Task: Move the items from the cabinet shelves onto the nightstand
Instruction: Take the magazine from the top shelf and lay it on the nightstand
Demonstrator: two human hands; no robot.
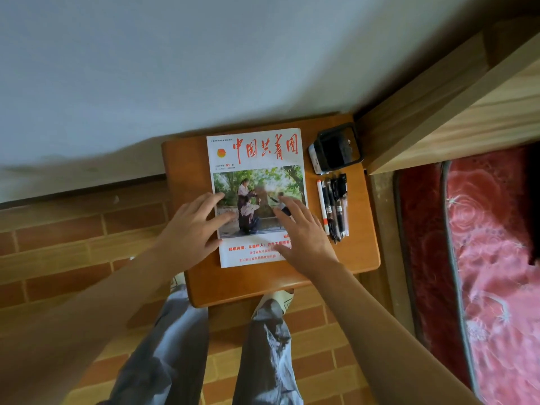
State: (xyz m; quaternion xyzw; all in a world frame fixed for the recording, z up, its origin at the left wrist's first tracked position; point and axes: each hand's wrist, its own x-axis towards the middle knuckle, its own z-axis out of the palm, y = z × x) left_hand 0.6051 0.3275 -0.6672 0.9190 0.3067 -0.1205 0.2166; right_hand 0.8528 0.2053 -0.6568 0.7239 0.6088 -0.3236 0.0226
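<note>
Paper is under both your hands: one magazine (257,197) lies flat on the nightstand (187,159), and you grip nothing. Your left hand (191,232) has its fingers straight and spread, and they rest over the left edge of the magazine, about halfway down. Your right hand (304,235) is also flat with spread fingers, and it covers the lower right part of the cover.

You see the magazine lying almost parallel to the nightstand sides, with its top edge near the wall (175,68). To its left you have a strip of bare wood, and below it a wider band of bare wood up to the front edge.

To the right of the magazine you have a row of pens (334,209), about five; the dark ones overlap, so you cannot count them exactly. One white pen is nearest to the magazine, just beside its right edge. Above the pens stands one black box (336,152) in the back right corner. Right of the nightstand runs a wooden bed frame (438,112) with a red mattress (496,244).
</note>
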